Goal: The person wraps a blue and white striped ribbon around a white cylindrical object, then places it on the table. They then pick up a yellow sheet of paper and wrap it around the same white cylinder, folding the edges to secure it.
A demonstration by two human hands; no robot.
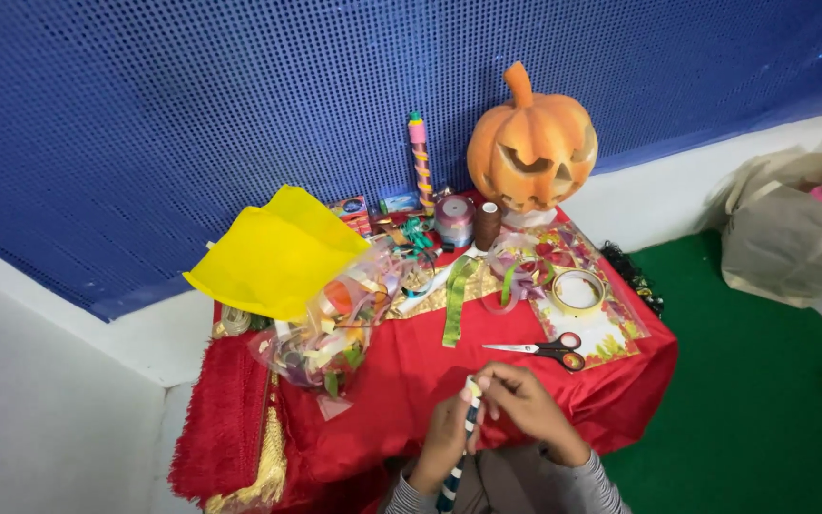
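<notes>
Striped stick is pinched at its top by the right hand and gripped lower by the left hand, above the red tablecloth; a loose pinch could let it slip down.

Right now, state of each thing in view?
Left hand: gripping the striped stick.
Right hand: fingers pinched at the stick's top.
Scissors: closed, flat on the red cloth.
Tape roll: lying flat.
Pumpkin: upright.
Clear bag: full of ribbons.
</notes>
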